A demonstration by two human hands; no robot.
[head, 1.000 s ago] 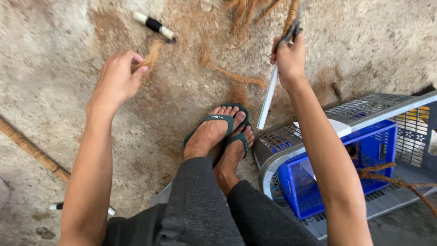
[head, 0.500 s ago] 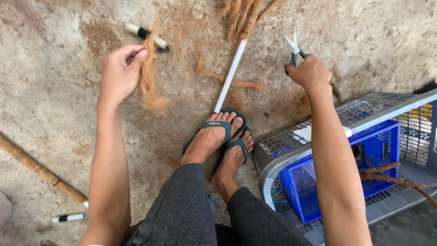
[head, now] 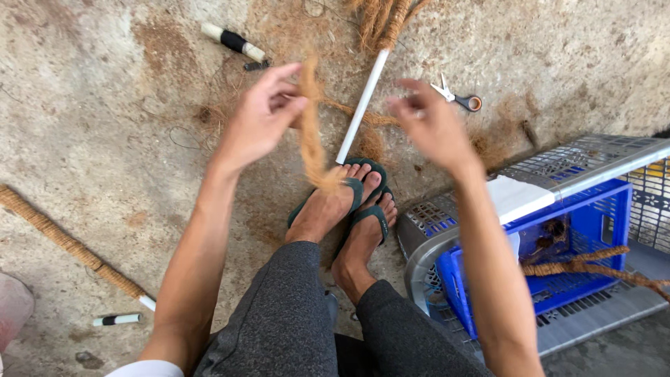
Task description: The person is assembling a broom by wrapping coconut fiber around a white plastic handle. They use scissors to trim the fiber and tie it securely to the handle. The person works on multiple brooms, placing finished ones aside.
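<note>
My left hand [head: 262,119] pinches a coir tuft [head: 310,132], my right hand [head: 433,126] hangs released at three o'clock — a loose pinch could shed fibres onto the floor [head: 105,139].

One head-worn view looks steeply down, close over the left hand [head: 262,122] and right hand [head: 433,126], the concrete floor [head: 105,139] beneath them.

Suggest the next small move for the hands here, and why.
Probably bring the right hand over to pinch the fibre tuft. The left hand holds it alone, its end dangling, while the right is empty and the scissors lie on the floor.
</note>
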